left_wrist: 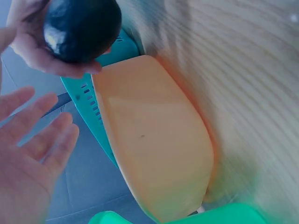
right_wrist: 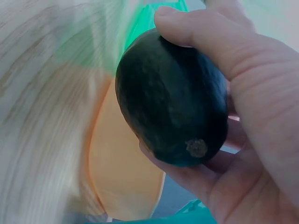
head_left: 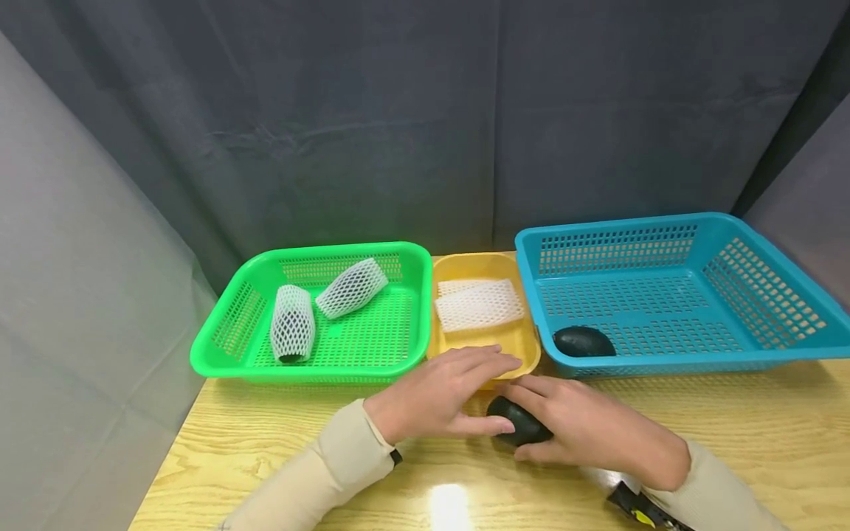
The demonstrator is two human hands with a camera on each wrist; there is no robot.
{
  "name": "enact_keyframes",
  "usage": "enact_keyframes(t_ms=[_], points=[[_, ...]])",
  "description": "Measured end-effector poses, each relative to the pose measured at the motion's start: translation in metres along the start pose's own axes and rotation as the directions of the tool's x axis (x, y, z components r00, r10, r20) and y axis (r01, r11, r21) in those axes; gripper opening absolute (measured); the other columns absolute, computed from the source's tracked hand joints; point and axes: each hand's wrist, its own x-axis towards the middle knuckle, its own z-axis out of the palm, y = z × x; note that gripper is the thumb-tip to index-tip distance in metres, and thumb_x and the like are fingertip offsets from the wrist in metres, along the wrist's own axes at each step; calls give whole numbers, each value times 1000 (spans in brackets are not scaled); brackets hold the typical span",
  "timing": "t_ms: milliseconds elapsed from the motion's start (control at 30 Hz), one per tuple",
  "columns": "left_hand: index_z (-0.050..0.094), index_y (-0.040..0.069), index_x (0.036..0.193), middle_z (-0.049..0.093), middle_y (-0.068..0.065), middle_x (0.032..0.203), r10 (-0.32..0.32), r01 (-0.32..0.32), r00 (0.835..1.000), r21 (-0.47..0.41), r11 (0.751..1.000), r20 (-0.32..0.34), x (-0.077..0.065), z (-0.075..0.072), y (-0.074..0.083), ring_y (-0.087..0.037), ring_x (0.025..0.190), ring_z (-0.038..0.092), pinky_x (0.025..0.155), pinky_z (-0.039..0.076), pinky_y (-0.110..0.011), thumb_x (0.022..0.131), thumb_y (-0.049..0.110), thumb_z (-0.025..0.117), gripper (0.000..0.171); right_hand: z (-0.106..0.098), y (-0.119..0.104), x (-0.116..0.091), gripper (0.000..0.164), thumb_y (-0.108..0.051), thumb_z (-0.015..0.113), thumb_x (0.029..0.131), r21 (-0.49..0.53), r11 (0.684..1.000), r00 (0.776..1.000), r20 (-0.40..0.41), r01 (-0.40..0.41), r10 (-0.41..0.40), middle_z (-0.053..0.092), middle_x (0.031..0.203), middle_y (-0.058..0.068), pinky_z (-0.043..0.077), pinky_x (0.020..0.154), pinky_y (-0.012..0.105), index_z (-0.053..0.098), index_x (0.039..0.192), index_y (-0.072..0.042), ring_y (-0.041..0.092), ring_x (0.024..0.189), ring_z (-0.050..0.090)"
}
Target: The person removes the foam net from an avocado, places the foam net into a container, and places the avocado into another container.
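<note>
A dark green avocado (head_left: 516, 422) is held in my right hand (head_left: 591, 424) above the front of the table. In the right wrist view, thumb and fingers wrap round the avocado (right_wrist: 170, 100), and its stem scar shows. My left hand (head_left: 445, 391) is beside it on the left, fingers extended and holding nothing. The left wrist view shows a gap between the left hand's fingers (left_wrist: 60, 135) and the avocado (left_wrist: 81, 30). Just behind both hands stands a yellow tray (head_left: 488, 341) with white foam net sleeves (head_left: 479, 305) inside.
At left, a green basket (head_left: 372, 372) holds two foam net sleeves (head_left: 292, 321) with dark contents. A larger blue basket (head_left: 690, 361) stands at right with another avocado (head_left: 584, 341) in its near-left corner. Grey curtain (head_left: 372, 125) hangs behind.
</note>
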Motion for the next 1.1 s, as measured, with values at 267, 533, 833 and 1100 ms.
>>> enact_keyframes(t_ms=[267, 533, 833, 1100], points=[[40, 13, 147, 50, 0, 148, 33, -33, 999, -11, 999, -26, -4, 5, 3, -16, 143, 42, 118, 35, -27, 83, 58, 67, 82, -5, -3, -3, 70, -57, 69, 81, -25, 999, 999, -47, -24, 23, 64, 128, 0, 59, 81, 32, 55, 135, -15, 14, 107, 67], [32, 14, 151, 42, 3, 153, -12, 10, 999, -50, 999, -52, -2, 10, 4, -16, 148, 34, 121, 32, -30, 80, 57, 71, 92, -7, 2, -3, 65, -56, 71, 80, -54, 998, 993, -117, 14, -20, 66, 119, -6, 58, 76, 28, 59, 129, -15, 9, 99, 66], [31, 10, 150, 41, -3, 153, 11, -15, 989, -27, 1000, -145, 12, 9, 4, -20, 150, 30, 123, 29, -34, 75, 58, 75, 99, -11, 6, -2, 65, -52, 76, 76, -104, 993, 965, -249, 53, -78, 66, 115, -4, 58, 73, 28, 62, 125, -12, 9, 97, 66], [29, 7, 150, 41, -5, 153, 19, -27, 977, -38, 999, -210, 27, 7, 2, -20, 149, 31, 124, 25, -32, 70, 59, 79, 108, -22, 12, -3, 67, -56, 70, 81, -125, 990, 963, -253, 62, -93, 63, 122, -5, 57, 82, 29, 58, 130, -12, 11, 108, 62]])
